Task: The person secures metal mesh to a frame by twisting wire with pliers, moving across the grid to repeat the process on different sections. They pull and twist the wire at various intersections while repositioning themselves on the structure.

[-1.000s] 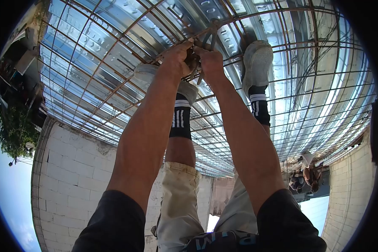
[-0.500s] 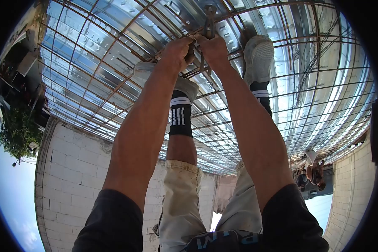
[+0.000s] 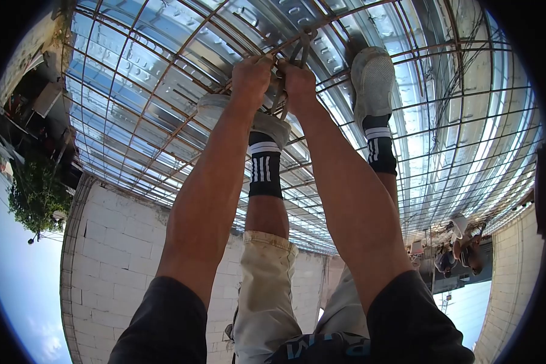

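Note:
Both hands are close together at a crossing of the rusty rebar mesh [image 3: 164,53], between my grey shoes. My right hand [image 3: 298,80] is closed around metal pincers [image 3: 305,40]. Their head points up past the fingers, and the handles show below between the hands. My left hand [image 3: 252,76] is closed beside it, with fingertips pinched at the bars. Whatever sits in that pinch is too small to make out. Ribbed shiny metal decking [image 3: 236,21] lies under the mesh.
My left shoe [image 3: 215,106] and right shoe [image 3: 373,79] stand on the mesh. Loose dark wires [image 3: 461,67] lie on the bars at right. A pale block wall [image 3: 121,242] borders the mesh. Other people [image 3: 461,252] are farther off at right.
My right hand has shifted slightly left and down, and the pincers have turned a little in it. My left hand stays at the same crossing. The view has shifted slightly.

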Demonstrator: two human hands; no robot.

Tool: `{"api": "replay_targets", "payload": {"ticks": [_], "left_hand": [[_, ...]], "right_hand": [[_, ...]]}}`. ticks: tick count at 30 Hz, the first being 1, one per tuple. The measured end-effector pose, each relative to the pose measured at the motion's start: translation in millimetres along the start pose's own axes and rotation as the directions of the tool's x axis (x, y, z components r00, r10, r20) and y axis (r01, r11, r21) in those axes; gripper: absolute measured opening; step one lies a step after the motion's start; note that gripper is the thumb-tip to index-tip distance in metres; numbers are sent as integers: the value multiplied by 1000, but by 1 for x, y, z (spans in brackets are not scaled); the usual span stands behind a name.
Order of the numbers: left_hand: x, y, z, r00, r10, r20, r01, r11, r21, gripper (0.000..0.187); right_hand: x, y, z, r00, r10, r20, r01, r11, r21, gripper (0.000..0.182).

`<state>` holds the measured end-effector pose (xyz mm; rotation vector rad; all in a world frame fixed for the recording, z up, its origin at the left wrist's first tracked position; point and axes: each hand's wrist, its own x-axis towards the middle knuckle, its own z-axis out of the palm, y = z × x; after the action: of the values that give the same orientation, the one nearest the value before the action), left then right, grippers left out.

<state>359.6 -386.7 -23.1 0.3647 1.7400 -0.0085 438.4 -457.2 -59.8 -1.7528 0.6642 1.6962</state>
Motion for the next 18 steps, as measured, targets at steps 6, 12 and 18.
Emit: {"api": "replay_targets", "payload": {"ticks": [6,12,18], "left_hand": [[17,-37,-1,942,-266,204,334,789,-516,24],[3,-22,-3,897,-302,323,409,845,-345,36],[4,-17,-4,895,-289,339,410,832,-373,38]], "right_hand": [[3,11,-9,932,-362,34,352,873,-337,19],[-1,11,-22,897,-409,171,436,747,-502,24],[-29,-39,-40,956,-213,203,284,844,-455,27]]}}
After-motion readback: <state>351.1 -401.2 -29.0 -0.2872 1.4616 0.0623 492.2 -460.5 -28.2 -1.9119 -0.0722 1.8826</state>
